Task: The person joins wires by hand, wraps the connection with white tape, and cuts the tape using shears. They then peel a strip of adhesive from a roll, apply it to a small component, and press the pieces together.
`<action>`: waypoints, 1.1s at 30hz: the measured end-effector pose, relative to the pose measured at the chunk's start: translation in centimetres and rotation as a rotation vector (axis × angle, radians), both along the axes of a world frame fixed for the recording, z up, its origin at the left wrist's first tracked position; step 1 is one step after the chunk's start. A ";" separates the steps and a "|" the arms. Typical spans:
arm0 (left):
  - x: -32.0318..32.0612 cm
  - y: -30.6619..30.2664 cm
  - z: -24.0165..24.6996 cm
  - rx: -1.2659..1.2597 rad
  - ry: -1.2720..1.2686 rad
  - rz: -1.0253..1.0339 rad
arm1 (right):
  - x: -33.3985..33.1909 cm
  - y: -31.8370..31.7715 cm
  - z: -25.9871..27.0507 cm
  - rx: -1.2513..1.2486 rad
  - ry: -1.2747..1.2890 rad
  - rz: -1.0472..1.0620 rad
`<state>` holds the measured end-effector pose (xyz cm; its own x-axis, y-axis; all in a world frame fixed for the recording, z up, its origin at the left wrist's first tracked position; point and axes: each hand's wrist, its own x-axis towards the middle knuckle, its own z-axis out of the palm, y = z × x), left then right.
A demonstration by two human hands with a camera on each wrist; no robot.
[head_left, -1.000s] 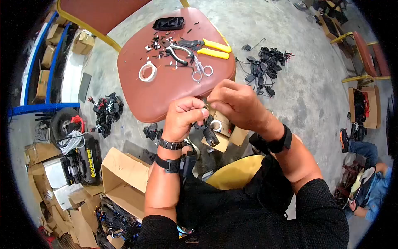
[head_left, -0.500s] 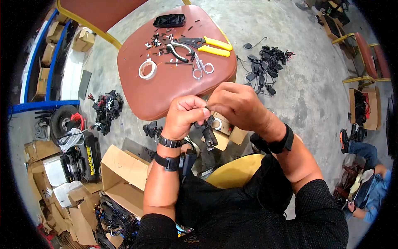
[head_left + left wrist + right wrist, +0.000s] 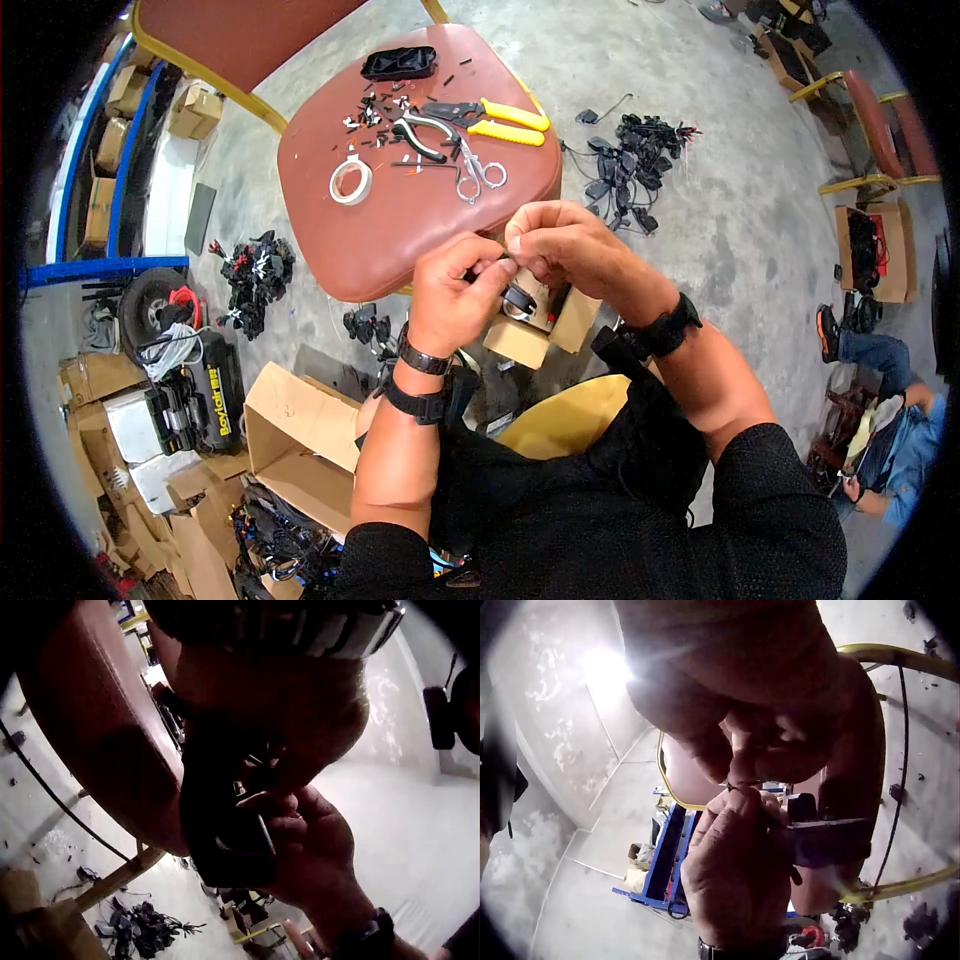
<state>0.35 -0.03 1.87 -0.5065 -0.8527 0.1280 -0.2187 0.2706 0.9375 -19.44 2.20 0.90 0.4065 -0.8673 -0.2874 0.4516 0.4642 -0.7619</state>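
Observation:
Both hands meet fingertip to fingertip just before the edge of the red chair seat (image 3: 340, 240). My left hand (image 3: 455, 295) grips a small black plastic device (image 3: 829, 841), boxy in the right wrist view; in the head view the fingers mostly cover it. Thumb and finger of my right hand (image 3: 572, 250) pinch something tiny and thin right at the left fingertips, its kind too small to tell. On the seat lie yellow-handled wire strippers (image 3: 508, 122), pliers (image 3: 425, 140), scissors (image 3: 478, 172) and a roll of white tape (image 3: 351, 181).
Small black and white scraps (image 3: 372, 112) and a black case (image 3: 399, 63) lie farther back on the seat. Bundles of black cabled parts (image 3: 640, 165) lie on the floor. An open carton (image 3: 300, 420) stands at left; a seated person (image 3: 895, 440) is far right.
The black device, earlier hanging below the fingers, has swung up and is now mostly behind the left hand. My left hand has turned, and the right thumb now shows. The head view shifts slightly.

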 end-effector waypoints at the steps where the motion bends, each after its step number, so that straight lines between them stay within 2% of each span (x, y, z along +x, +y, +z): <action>1: 0.3 0.0 -0.7 0.148 0.085 0.032 | 0.4 0.0 0.2 -0.034 0.074 -0.075; 3: 0.8 -0.2 -1.2 0.360 0.197 0.062 | 1.3 0.2 0.5 -0.098 0.215 -0.221; 4: 1.2 -0.4 -1.2 0.424 0.225 0.059 | 1.2 0.2 -0.1 -0.283 0.297 -0.260; 8: 1.8 -0.9 -1.4 0.608 0.344 0.036 | 1.2 0.5 0.6 -0.735 0.710 -0.344; 11: 1.9 -1.1 -1.3 0.684 0.395 0.030 | 1.9 0.3 0.6 -0.988 0.785 -0.396; 18: 2.0 -1.0 -1.4 0.802 0.453 -0.030 | 2.1 0.0 0.8 -1.133 0.863 -0.384; 21: 1.8 -0.8 -1.4 0.811 0.481 -0.051 | 1.9 0.1 0.3 -1.084 0.839 -0.384; 22: 1.6 -0.7 -1.1 0.806 0.470 -0.034 | 1.9 0.0 0.4 -1.164 0.914 -0.379; 26: 1.7 -0.7 -1.4 0.746 0.464 -0.047 | 1.7 -0.1 0.6 -1.233 0.932 -0.342; 30: 1.8 -0.6 -1.3 0.616 0.332 -0.021 | 1.4 0.1 0.7 -1.002 0.914 -0.249; 33: 1.4 -0.4 -1.0 0.385 0.198 -0.047 | 0.7 0.3 0.4 -0.808 0.844 -0.149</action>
<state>1.77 -0.43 0.86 -0.5438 -0.8336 -0.0965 -0.0206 -0.1017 0.9946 -18.71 2.45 1.27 0.2300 -0.9438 0.2375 -0.3278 -0.3049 -0.8942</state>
